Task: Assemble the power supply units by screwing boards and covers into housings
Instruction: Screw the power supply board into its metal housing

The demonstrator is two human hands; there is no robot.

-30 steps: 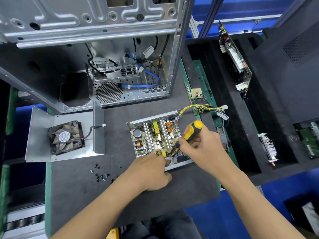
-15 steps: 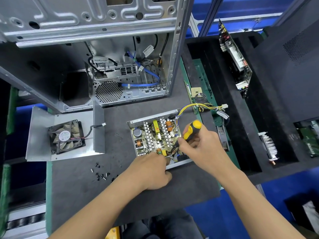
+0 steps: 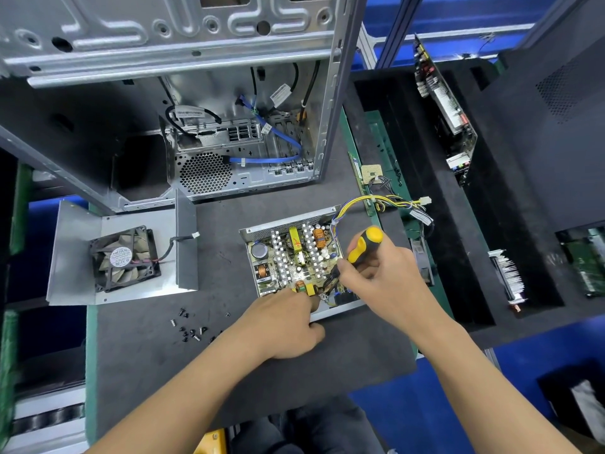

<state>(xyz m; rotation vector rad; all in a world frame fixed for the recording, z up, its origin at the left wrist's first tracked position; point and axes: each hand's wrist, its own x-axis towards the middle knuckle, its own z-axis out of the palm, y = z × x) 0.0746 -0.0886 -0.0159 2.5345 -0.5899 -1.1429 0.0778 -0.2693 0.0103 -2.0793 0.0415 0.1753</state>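
The right hand (image 3: 386, 276) grips a screwdriver (image 3: 361, 245) over the board (image 3: 291, 257); the left hand (image 3: 281, 326), fingers curled, pinches the housing (image 3: 340, 310) edge.

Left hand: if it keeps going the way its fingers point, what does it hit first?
Likely the circuit board. The left hand points up and right over the housing's near rim, fingertips already at the board's near edge; depth unclear.
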